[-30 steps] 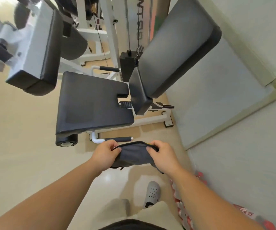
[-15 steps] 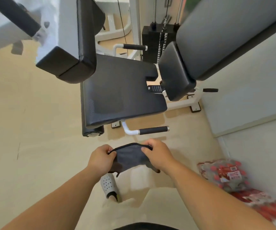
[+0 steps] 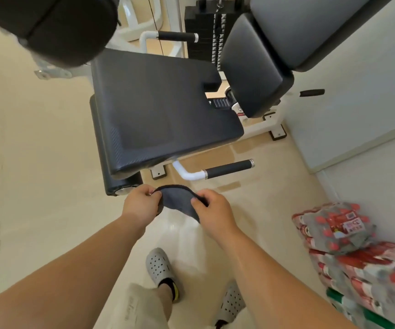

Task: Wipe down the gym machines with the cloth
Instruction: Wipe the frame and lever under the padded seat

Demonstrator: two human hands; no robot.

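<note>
A dark grey cloth hangs folded between both hands, just in front of the machine's black seat pad. My left hand pinches the cloth's left edge. My right hand grips its right edge. The padded backrest rises at the seat's right, and a black arm pad looms at top left. A white side handle with a black grip sticks out below the seat, just beyond the cloth.
A weight stack stands behind the seat. Shrink-wrapped packs of red-capped bottles are stacked against the right wall. Beige floor spreads to the left. My grey clogs stand below the hands.
I have stepped closer, so the seat fills more of the view. Both hands keep hold of the cloth and have drawn its top edge tighter between them.
</note>
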